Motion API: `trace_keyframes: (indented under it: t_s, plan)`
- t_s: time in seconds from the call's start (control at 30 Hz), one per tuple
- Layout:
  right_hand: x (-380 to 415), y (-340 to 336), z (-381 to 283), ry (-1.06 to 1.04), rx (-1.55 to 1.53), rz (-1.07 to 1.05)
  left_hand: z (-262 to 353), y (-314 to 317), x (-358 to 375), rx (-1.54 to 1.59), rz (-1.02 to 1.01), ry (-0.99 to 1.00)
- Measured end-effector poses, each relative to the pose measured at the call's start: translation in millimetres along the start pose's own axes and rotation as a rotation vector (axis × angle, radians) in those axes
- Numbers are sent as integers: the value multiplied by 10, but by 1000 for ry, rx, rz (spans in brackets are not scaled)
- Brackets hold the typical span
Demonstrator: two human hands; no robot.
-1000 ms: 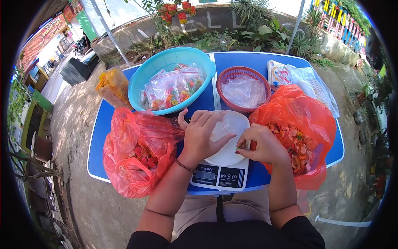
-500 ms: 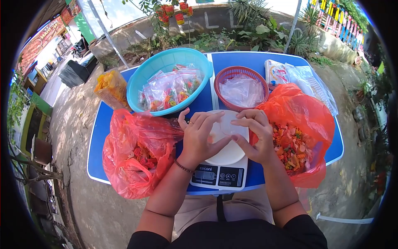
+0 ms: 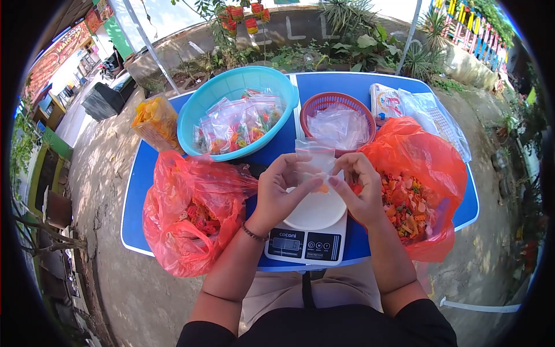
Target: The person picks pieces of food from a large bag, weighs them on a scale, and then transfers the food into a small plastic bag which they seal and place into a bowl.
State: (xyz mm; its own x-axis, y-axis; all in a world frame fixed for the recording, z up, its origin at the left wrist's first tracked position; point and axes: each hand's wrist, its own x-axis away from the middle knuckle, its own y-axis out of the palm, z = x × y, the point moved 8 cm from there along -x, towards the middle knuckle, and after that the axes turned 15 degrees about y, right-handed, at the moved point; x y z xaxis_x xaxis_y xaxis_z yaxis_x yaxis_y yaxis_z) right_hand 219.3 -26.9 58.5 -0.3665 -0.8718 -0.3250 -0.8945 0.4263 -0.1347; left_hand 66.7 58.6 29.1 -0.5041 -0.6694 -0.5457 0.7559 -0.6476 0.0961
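A small clear zip bag (image 3: 315, 151) stands upright above the white pan (image 3: 316, 213) of a kitchen scale (image 3: 305, 246), with a bit of orange at its lower part. My left hand (image 3: 284, 191) is closed at the bag's left side, its fingertips slightly blurred. On the other side, my right hand (image 3: 359, 186) pinches the bag's lower right edge between thumb and fingers. Behind my hands is a red basket (image 3: 308, 122) of flat clear bags. At the right lies an orange-red plastic bag (image 3: 430, 153) with colourful small pieces (image 3: 403, 202).
On the blue table (image 3: 358, 87) stands a turquoise basin (image 3: 191, 115) with filled zip bags (image 3: 243, 118). A red plastic bag (image 3: 179, 243) with pieces lies at the left, near a container of yellow pieces (image 3: 156, 122). White packages (image 3: 384, 103) lie at the back right.
The clear bag has been raised upright, so its top now shows above my hands. Both hands have shifted slightly, and the right fingers have drawn in on the bag.
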Motion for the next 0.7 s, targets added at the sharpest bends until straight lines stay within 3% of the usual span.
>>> trace_keyframes:
  t_s: [0.07,0.33,0.53,0.7]
  plan:
    - [34,118,-16,-68,209,-151,-6,-38,3,57,53,13]
    - [19,98,3,-9,116,-123,-49,-29,20,25,-3,-80]
    - [54,134,40,49,103,-156,-12,-7,15,168,16,33]
    - [47,91,66,78,8,-133,5,-12,41,60,-37,-62]
